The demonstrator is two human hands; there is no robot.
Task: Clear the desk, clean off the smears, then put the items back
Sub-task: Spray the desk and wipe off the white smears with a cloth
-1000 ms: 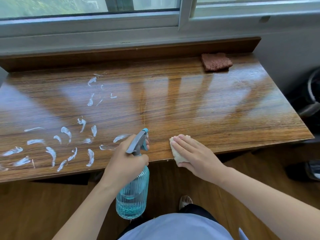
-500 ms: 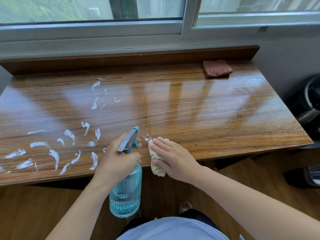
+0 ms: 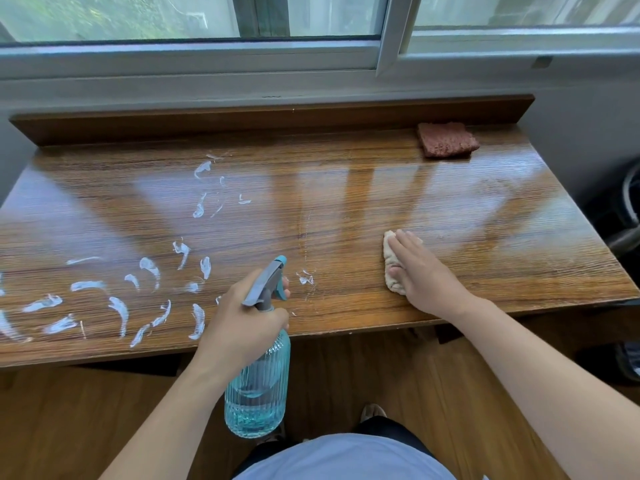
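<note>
One ribbed blue glass spray bottle [image 3: 257,386] is gripped by the left hand [image 3: 239,323] at the wooden desk [image 3: 346,209] edge; one beige cloth [image 3: 393,268] is pressed flat under the right hand [image 3: 420,275]; one brown sponge [image 3: 446,139] sits far right; many white smears [image 3: 138,289] left.

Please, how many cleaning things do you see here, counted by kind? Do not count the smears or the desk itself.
Spray bottle, in the grip of the left hand: 1
Cloths: 2, a pale one under the right hand, a reddish-brown one at the far right of the desk
Total: 3
</note>
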